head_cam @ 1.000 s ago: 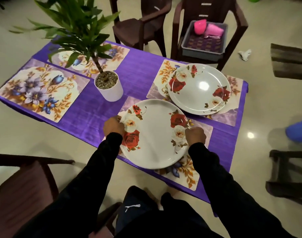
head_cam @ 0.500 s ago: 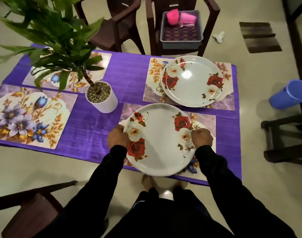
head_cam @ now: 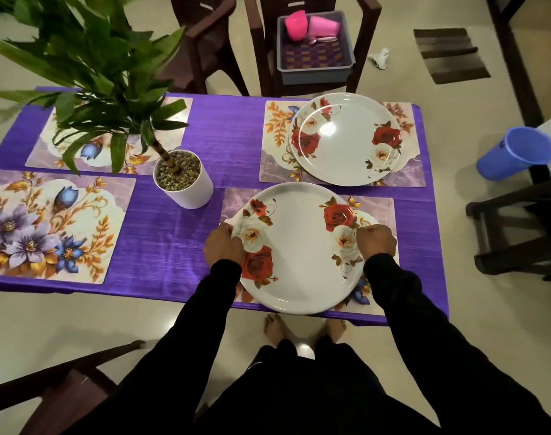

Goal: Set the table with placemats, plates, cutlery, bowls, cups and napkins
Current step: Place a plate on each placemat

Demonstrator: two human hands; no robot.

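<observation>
**Second plate going down, two mats still bare**

At the near edge of the purple table (head_cam: 180, 252), the person was on the plates step. Both hands had the rose-patterned plate (head_cam: 299, 255) by its rim, over the near right placemat (head_cam: 384, 208). Whether it was fully resting on the mat or a touch above it, hard to call from this angle, and its front edge stuck out slightly past the table edge.

Left hand (head_cam: 222, 246) had its fingers curled round the left rim, right hand (head_cam: 376, 241) was curled on the right rim, so both clamped on the same plate, neither one free.

The other rose plate (head_cam: 346, 138) was already sitting on the far right placemat (head_cam: 277, 142). The two floral mats on the left, near left placemat (head_cam: 48, 224) and far left placemat (head_cam: 161, 120), had nothing on them, with the potted plant (head_cam: 183, 180) between the two sides.

Next move, probably: nudge the plate back onto the mat, let go, then fetch more stuff. A grey tub (head_cam: 315, 64) on the chair behind the table held pink cups (head_cam: 311, 25), so that looked like the supply. No spare plates visible though, so where the other two would come from wasn't clear.
</observation>
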